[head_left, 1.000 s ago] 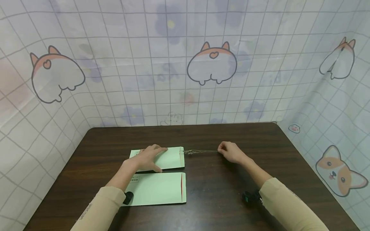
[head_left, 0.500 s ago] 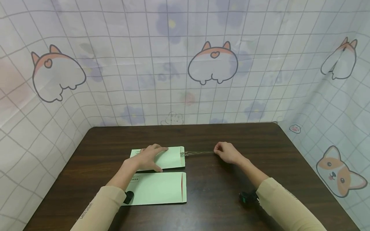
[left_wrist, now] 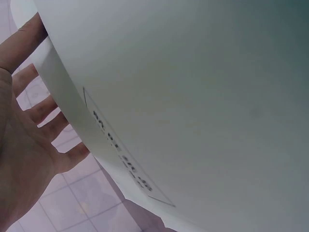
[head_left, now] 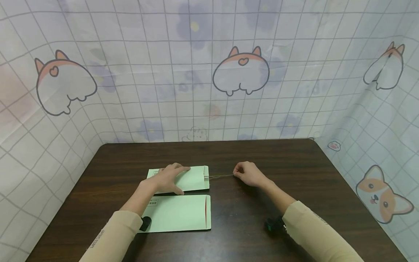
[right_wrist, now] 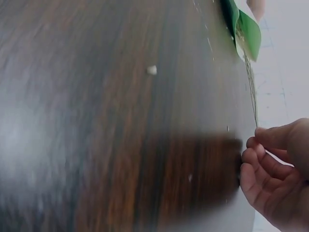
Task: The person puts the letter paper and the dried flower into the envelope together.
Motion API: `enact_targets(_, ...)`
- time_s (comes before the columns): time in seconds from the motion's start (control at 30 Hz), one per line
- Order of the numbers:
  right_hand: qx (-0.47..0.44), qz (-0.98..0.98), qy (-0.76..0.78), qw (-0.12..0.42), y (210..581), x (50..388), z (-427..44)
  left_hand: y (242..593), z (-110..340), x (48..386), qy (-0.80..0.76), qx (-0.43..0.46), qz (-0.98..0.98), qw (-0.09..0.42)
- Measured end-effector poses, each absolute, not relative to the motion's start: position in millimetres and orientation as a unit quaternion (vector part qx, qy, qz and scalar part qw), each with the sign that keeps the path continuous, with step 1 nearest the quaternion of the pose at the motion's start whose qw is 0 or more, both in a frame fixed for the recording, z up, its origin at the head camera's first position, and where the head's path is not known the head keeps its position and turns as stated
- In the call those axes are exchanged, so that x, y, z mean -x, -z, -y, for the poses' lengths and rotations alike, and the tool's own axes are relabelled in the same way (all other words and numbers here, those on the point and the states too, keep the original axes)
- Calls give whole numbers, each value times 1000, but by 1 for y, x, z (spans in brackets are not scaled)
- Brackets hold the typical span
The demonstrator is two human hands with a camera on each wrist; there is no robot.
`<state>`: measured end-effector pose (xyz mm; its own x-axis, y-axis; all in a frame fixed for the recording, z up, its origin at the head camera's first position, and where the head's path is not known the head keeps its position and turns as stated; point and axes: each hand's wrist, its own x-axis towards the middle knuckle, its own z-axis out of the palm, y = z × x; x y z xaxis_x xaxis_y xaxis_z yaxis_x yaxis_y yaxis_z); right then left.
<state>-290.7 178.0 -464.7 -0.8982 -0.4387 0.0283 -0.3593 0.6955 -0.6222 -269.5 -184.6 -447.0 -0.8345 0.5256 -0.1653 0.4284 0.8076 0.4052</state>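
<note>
In the head view, my left hand spans the far pale-green envelope, thumb at its near edge and fingers over its far edge. The right wrist view shows this envelope's mouth gaping, dark green inside. Thumb and fingertips of my right hand pinch the thin stems of a dried grass sprig. The sprig's head end lies inside the mouth, with the bare stems outside. A second pale-green envelope lies flat nearer me, a red line at its right end; my left wrist is over its left part.
Both envelopes lie on the dark wood-grain table. A tiny pale crumb sits on it in the right wrist view. Behind and beside the table hangs a white checked curtain with cartoon dogs.
My right hand has moved left, carrying the dried grass sprig deeper into the far envelope; its seed heads have gone from outside to inside. My left hand has stayed in place.
</note>
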Motion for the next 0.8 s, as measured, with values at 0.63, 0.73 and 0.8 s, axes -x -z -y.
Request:
enact_targets(0.63,221,-906,357,46,469,290,-147,447,186,272,-181,-256,-940,132)
enact_targets(0.73,212,-905,365,44,471,289,-142,448,186,271,-183,-255,-940,135)
enact_targets(0.8,205,-904,372,43,472,288,-138,449,186,270,-184,-254,-940,137)
